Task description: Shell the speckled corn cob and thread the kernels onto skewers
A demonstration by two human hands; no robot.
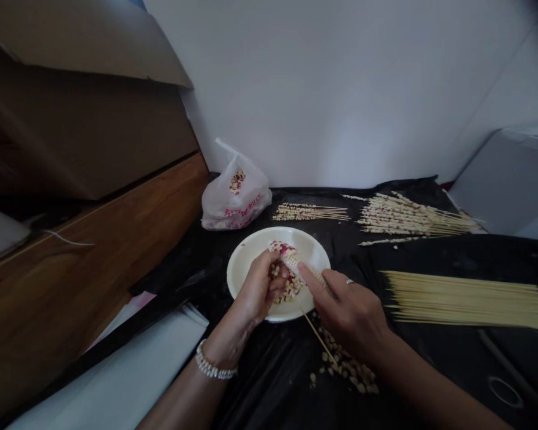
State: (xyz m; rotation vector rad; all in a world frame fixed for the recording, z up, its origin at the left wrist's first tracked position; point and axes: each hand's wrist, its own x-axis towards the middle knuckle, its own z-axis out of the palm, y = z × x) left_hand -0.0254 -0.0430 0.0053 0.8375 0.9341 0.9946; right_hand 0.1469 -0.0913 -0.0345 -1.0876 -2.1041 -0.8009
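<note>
A white bowl (240, 272) holds pale and dark red kernels (291, 291). Over it, a partly stripped corn cob (291, 258) is held between both hands. My left hand (264, 286) has its fingers curled round the cob's far left end, where red and white kernels remain. My right hand (345, 301), with a ring on one finger, grips the cob's near right end, its thumb or finger pressed along it. A thin wooden stick (317, 335) leans from the bowl down to loose kernels (352, 370) on the black plastic sheet (260, 382).
A knotted plastic bag (237, 197) stands behind the bowl. Skewers threaded with kernels lie in a small group (300, 212) and a larger pile (399, 216). Bare sticks (466, 298) lie at the right. A cardboard box (85, 119) is at the left.
</note>
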